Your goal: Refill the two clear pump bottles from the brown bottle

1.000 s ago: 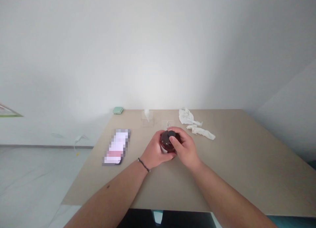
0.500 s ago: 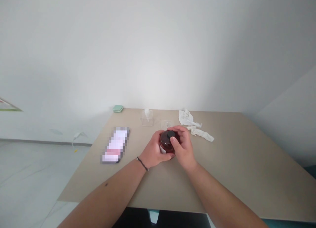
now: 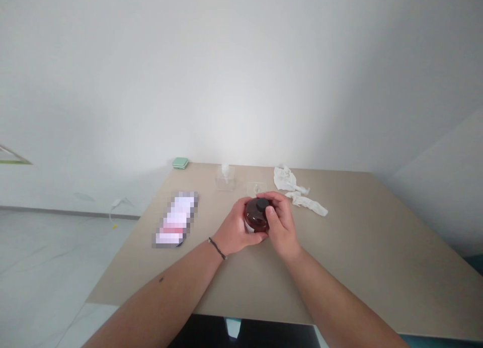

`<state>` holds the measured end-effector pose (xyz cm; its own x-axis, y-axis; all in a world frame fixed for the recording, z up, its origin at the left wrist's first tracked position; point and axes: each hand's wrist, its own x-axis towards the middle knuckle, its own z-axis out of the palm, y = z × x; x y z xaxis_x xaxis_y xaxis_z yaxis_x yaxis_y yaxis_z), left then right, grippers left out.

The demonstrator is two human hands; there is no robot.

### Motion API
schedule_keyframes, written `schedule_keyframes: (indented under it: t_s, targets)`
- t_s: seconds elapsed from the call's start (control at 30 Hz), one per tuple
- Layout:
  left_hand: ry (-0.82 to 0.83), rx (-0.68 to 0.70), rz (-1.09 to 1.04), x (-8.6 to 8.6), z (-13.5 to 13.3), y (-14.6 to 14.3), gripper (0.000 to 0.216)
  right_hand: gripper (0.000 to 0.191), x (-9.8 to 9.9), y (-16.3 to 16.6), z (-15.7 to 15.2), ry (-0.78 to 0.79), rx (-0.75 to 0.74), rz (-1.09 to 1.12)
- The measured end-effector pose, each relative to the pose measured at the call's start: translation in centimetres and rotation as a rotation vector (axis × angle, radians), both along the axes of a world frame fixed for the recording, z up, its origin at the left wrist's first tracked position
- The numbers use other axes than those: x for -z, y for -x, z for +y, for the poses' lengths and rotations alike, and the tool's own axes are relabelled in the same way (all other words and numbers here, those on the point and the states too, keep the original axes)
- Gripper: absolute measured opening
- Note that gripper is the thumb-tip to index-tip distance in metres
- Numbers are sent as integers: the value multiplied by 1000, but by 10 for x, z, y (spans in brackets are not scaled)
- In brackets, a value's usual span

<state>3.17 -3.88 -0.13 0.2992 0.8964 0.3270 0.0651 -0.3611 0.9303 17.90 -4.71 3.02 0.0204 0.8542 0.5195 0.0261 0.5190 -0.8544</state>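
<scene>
A dark red-brown bottle (image 3: 255, 218) with a black cap (image 3: 261, 204) stands on the beige table (image 3: 362, 257) in front of me. My left hand (image 3: 234, 231) is wrapped round the bottle's left side, and a thin dark band circles that wrist. My right hand (image 3: 279, 220) grips the bottle from the right, its fingers curled against the cap and shoulder. Both hands are closed on the bottle.
A small clear pump bottle (image 3: 225, 177) and a clear small container (image 3: 255, 188) stand behind the hands. Crumpled white tissue (image 3: 298, 193) lies at the back right. A blurred flat item (image 3: 175, 219) lies to the left, a green case (image 3: 180, 162) at the far corner.
The right hand's fingers have shifted slightly round the cap. The bottle and left hand stay in place; the view has drifted a little.
</scene>
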Motion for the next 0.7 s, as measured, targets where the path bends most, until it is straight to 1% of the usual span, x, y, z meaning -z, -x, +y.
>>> schedule_keyframes:
  t_s: [0.07, 0.17, 0.3, 0.4, 0.47, 0.53, 0.7]
  targets:
    - [1, -4, -1, 0, 0, 0, 80, 28, 1, 0, 0, -2, 15, 3]
    - [4, -5, -6, -1, 0, 0, 79, 28, 3, -1, 1, -24, -5, -4]
    - [-1, -6, 2, -1, 0, 0, 79, 29, 3, -1, 0, -1, 18, -11]
    - [0, -5, 7, -1, 0, 0, 79, 29, 2, 0, 0, -20, -1, -9]
    - [-2, -4, 14, -2, 0, 0, 79, 28, 2, 0, 0, -10, 12, -16]
    - [-7, -4, 23, -3, 0, 0, 80, 29, 2, 0, 0, 1, 27, -12]
    - [6, 12, 25, -5, -1, 0, 78, 32, 1, 0, 0, -24, 2, -24]
